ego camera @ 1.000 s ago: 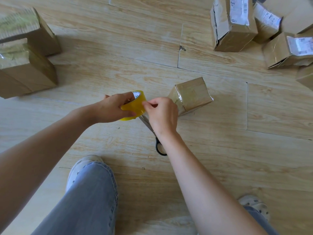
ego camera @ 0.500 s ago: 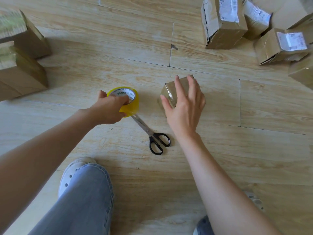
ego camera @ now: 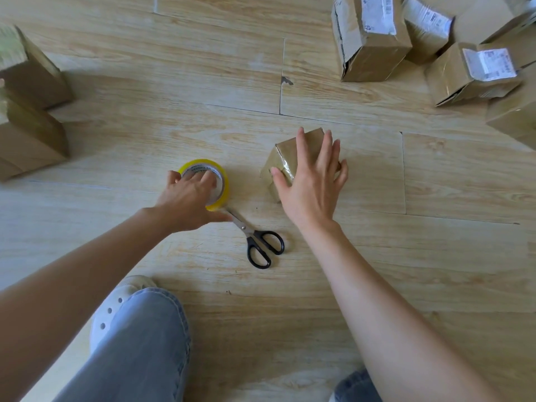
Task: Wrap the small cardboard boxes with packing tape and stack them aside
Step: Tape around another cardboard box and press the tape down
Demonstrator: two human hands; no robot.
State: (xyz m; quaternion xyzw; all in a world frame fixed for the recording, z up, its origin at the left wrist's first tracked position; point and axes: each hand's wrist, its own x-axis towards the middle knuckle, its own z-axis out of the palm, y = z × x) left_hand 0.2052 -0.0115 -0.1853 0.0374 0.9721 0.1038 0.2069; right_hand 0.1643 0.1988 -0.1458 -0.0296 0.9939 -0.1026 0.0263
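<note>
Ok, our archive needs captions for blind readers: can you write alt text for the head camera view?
A person's right hand lies spread on a small taped cardboard box on a wooden floor, while the left hand holds a yellow tape roll. Black scissors lie between the arms; more boxes sit at both sides.

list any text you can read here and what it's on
tape roll core: printed letters, too blurred to read
labels on the far boxes: small print and codes, too small to read
no other text shows
</note>
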